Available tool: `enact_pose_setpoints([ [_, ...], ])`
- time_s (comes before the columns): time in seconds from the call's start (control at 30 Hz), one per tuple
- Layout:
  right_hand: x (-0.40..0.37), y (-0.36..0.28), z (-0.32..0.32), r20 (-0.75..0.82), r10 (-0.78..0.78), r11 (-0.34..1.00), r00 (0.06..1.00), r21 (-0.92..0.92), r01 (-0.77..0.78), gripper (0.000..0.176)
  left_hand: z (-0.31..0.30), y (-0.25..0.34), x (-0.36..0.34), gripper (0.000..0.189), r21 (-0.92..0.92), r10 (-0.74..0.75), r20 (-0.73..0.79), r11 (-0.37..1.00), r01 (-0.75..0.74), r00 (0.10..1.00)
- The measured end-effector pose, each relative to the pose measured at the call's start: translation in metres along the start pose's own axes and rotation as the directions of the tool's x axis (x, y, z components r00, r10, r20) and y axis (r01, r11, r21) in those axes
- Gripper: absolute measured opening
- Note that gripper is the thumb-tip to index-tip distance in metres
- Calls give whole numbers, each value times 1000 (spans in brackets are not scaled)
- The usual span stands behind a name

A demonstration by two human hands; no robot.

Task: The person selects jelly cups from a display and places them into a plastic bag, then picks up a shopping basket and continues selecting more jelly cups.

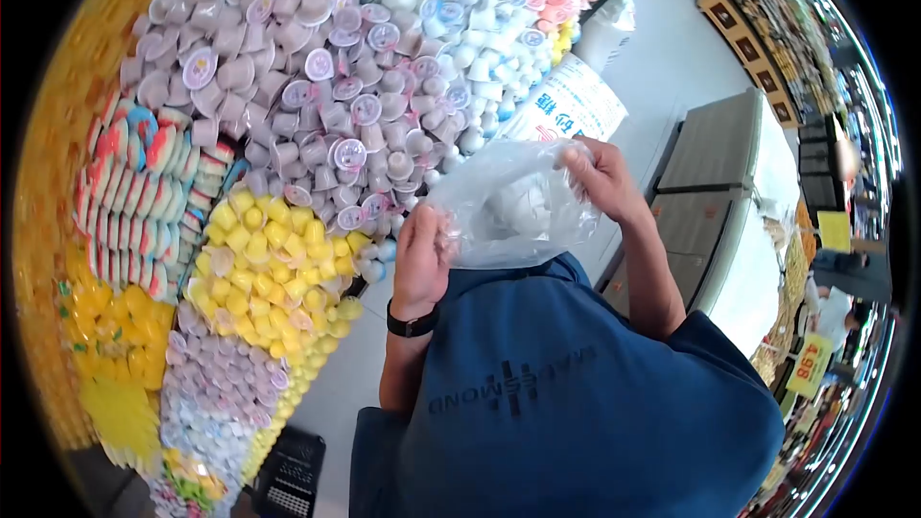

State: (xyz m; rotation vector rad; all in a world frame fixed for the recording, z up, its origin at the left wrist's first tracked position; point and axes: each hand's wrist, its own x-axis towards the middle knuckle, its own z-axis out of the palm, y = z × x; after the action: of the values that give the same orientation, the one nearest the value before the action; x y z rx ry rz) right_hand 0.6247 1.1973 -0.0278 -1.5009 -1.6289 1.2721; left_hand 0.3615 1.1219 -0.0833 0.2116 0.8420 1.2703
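A clear plastic bag (523, 245) is stretched between my two hands in front of my chest. My left hand (424, 254), with a black band at the wrist, has its fingers closed on the bag's near-left edge. At the opposite edge, my right hand (602, 177) pinches the rim, holding the mouth spread. Whitish shapes (523, 206) show through the film in the bag's middle. Just beyond it lies a big heap of pale purple jelly cups (317, 86), with pale blue-white jelly cups (456, 19) alongside. Closer to my left hand are yellow jelly cups (264, 245).
Packaged sweets in red, white and blue wrappers (144, 197) stand in rows at the left. A printed white sign (566, 105) is beyond my right hand. Grey cabinets (710, 144) flank my right side, near a price tag (809, 364). A black crate (291, 470) sits low at left.
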Motion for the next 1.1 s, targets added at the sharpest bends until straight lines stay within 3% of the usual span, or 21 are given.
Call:
enact_pose_setpoints([
  [0.07, 20, -9, -6, 65, -41, 999, 997, -15, 42, 42, -2, 4, 2, 31, -70, 29, 21, 997, -27, 999],
  [0.17, 48, -22, -19, 262, 54, 998, 964, -39, -45, 39, 3, 2, 3, 32, -105, 76, 80, 992, -67, 994],
  [0.23, 75, -1, -30, 326, -64, 998, 943, 25, 59, 33, 16, -3, 4, 32, -130, 73, 45, 989, -67, 996],
  [0.33, 115, 10, -52, 449, -136, 988, 883, 123, 90, 30, 51, -12, 13, 22, -130, 140, 131, 984, -123, 982],
  [0.4, 142, 23, -71, 487, -160, 987, 859, 99, 128, 31, 81, -23, 18, 12, 113, 137, -252, 987, -112, 958],
  [0.47, 160, 14, -89, 572, -195, 977, 796, 42, 209, 32, 94, -34, 21, 14, 82, 155, -218, 987, -140, 964],
  [0.53, 178, 20, -104, 624, -175, 984, 762, 92, 151, 35, 108, -44, 26, 18, 42, 169, -185, 986, -164, 968],
  [0.6, 191, 35, -106, 674, -300, 937, 675, 74, 342, 40, 114, -51, 25, 16, 19, 194, -197, 981, -195, 961],
  [0.63, 198, 41, -108, 665, -367, 920, 651, 153, 362, 45, 121, -56, 27, 16, 20, 206, -205, 978, -207, 957],
  [0.8, 244, 44, -133, 746, -374, 926, 551, 267, 268, 46, 142, -84, 24, 17, -94, 409, -229, 894, -439, 883],
  [0.87, 266, 43, -141, 646, -369, 928, 668, 222, 298, 38, 155, -95, 20, 17, -51, 431, -330, 880, -472, 840],
  [0.93, 296, 41, -157, 419, -437, 894, 796, 106, 436, 27, 171, -99, 20, 17, -6, 452, -426, 865, -502, 784],
  [1.0, 369, 42, -179, -50, -430, 891, 901, 140, 433, 18, 190, -101, 25, 17, 61, 453, -577, 853, -518, 679],
  [1.07, 433, 53, -190, -288, -541, 841, 790, -148, 521, 18, 185, -105, 25, 18, 40, 463, -541, 848, -528, 702],
  [1.1, 452, 47, -192, -326, -592, 806, 738, -228, 546, 22, 183, -106, 25, 18, 14, 470, -500, 844, -536, 727],
])
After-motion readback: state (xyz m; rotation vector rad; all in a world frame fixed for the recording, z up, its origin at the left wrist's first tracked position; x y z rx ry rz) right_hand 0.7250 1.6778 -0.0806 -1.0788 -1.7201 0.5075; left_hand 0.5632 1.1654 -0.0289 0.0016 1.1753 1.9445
